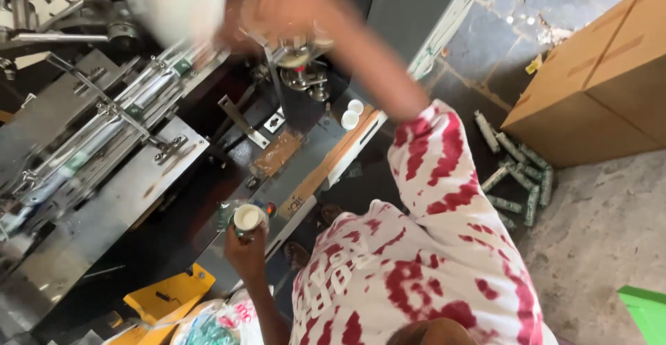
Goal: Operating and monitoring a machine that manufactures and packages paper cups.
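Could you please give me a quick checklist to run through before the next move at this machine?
1. Left hand has a firm hold on the paper cup: ok, fingers wrapped around it, mouth facing up.
2. Right hand placed safely at the top of the machine: cannot tell, it is blurred.
3. Two loose cups on the machine's ledge clear of both hands: ok.
4. Sleeve away from the metal rails: ok.
5. Floor free of trip hazards: not ok, wrapped rolls lie scattered beside the cardboard box.
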